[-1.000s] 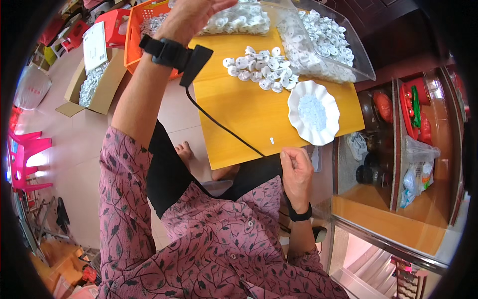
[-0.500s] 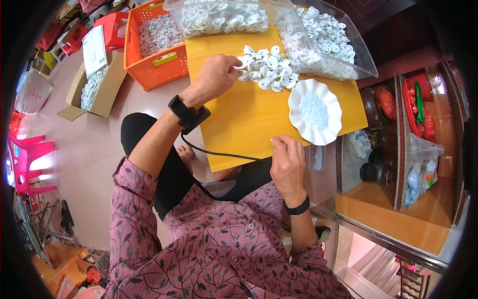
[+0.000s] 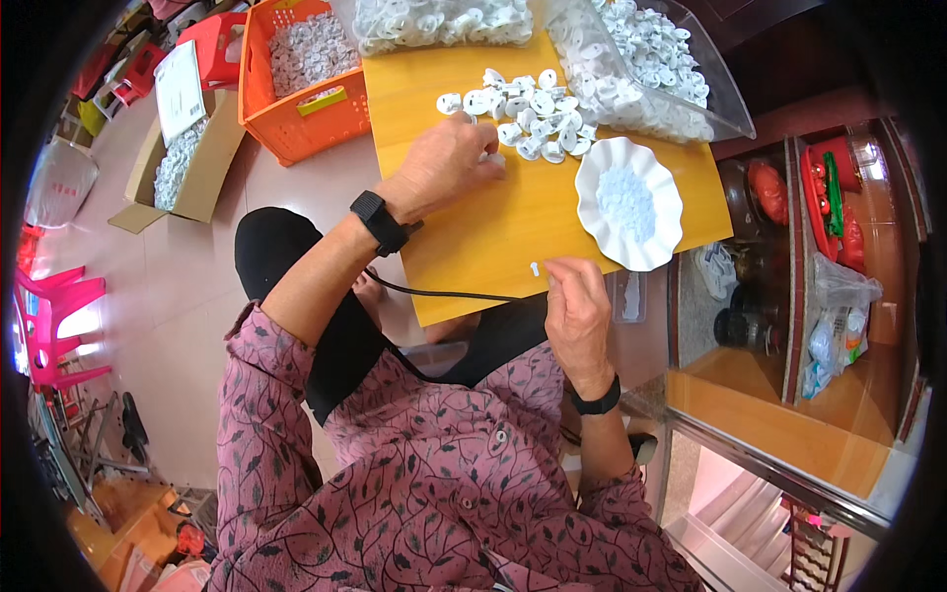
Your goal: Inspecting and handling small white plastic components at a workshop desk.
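Note:
My left hand is closed over the yellow table, fingertips pinching a white plastic piece that is mostly hidden. Just beyond it lies a loose pile of white round-headed plastic parts. My right hand is at the table's near edge, thumb and forefinger pinched. A tiny white plastic piece shows at these fingertips; the fingers cover part of the grip. To the right of the pile, a white wavy-rimmed plate holds many small pale bluish-white pieces.
Clear bins of white parts stand along the table's far side. An orange crate and an open cardboard box are to the left. A black cord crosses the table's near edge. Shelves stand at right.
My left hand has drawn back from the pile toward me and slightly right, with a white piece in its fingers. My right hand has shifted slightly, still pinched near the table edge.

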A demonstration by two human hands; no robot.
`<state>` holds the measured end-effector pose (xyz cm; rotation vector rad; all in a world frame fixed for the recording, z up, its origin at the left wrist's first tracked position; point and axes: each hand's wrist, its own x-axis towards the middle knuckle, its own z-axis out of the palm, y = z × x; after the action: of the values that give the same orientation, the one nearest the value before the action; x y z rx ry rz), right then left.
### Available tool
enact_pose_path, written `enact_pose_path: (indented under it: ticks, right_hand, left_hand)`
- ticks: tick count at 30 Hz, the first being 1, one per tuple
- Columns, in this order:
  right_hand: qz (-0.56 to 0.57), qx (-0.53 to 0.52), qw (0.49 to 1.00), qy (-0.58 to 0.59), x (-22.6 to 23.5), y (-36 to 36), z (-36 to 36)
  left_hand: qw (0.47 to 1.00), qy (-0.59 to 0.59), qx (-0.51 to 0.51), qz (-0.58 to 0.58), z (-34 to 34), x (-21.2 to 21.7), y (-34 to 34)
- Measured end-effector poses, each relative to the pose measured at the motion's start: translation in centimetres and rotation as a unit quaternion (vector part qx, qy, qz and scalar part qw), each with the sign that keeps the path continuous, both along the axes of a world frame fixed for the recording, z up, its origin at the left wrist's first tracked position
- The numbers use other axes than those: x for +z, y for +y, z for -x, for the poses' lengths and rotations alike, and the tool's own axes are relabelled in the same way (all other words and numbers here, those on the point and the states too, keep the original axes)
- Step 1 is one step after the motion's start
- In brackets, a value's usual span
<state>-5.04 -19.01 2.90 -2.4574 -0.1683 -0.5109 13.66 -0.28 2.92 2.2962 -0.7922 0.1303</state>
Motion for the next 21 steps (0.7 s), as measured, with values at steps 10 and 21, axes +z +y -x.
enact_pose_path:
  ticks: [10, 21]
  right_hand:
    - [0.081, 0.049, 0.995, 0.020, 0.7, 0.0, -0.1]
    - [0.135, 0.083, 0.987, 0.012, 0.2, -0.8, 0.8]
  left_hand:
    - [0.998, 0.044, -0.046, -0.002, 3.1, -0.3, 0.3]
    - [0.996, 0.074, -0.052, -0.008, 4.4, 0.3, 0.5]
